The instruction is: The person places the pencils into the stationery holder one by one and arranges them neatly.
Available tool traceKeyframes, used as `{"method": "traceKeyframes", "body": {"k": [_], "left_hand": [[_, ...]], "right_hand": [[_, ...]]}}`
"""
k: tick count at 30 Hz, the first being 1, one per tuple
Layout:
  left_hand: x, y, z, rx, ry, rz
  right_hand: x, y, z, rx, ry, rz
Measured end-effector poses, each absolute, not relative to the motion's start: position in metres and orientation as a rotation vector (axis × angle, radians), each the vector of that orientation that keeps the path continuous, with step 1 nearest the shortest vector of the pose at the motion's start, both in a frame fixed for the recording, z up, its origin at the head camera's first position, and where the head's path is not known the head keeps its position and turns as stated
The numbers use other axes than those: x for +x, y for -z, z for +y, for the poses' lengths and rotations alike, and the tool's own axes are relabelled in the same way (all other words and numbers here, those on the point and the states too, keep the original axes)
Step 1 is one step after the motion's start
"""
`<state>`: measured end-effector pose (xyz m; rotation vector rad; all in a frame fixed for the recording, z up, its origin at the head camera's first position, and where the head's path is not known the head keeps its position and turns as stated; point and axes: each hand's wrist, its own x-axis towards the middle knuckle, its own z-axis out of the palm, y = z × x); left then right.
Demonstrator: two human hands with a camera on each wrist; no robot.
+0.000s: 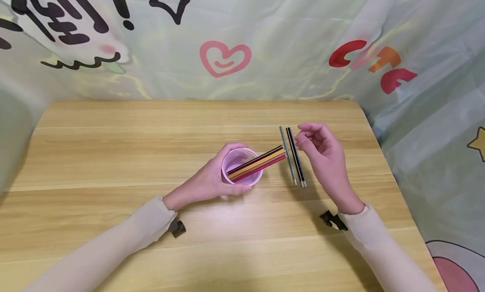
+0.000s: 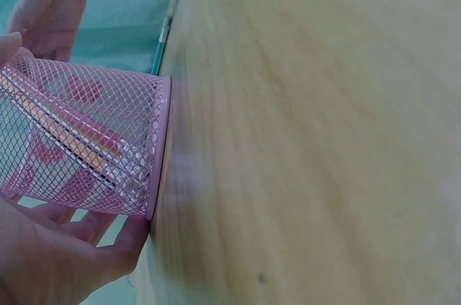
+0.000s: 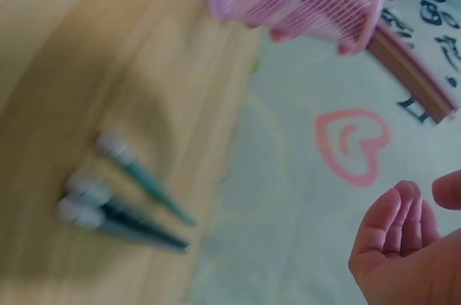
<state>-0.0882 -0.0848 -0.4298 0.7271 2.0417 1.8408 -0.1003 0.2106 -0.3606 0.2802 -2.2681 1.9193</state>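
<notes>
My left hand [image 1: 204, 180] grips a pink mesh pen cup [image 2: 86, 99] from its left side, thumb and fingers round the wall. The cup's base is at or very near the tabletop in the left wrist view. Several pencils [image 1: 257, 161], dark, yellow and red, lean inside the cup, their upper ends sticking out past the rim to the right. My right hand [image 1: 329, 167] hovers to the right of the cup with loosely curled fingers and nothing held. Close by it, a teal pencil [image 1: 288, 156] and two black pencils [image 1: 296, 158] lie on the table.
The light wood table [image 1: 113, 157] extends around both hands, its back edge against a printed cloth [image 1: 273, 39] with a pink heart. More cloth hangs along the right side. Black straps [image 1: 333, 221] show at both wrists.
</notes>
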Motion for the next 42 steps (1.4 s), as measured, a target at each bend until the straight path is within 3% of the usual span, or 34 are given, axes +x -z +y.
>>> {"method": "traceKeyframes", "body": {"k": [20, 42], "left_hand": [[-0.089, 0.429, -0.084, 0.736, -1.847, 2.032], [-0.088, 0.429, -0.085, 0.720, -1.835, 2.045]], "right_hand": [[-0.167, 0.405, 0.257, 0.166, -1.355, -3.074], [-0.172, 0.400, 0.258, 0.285, -0.933, -3.339]]}}
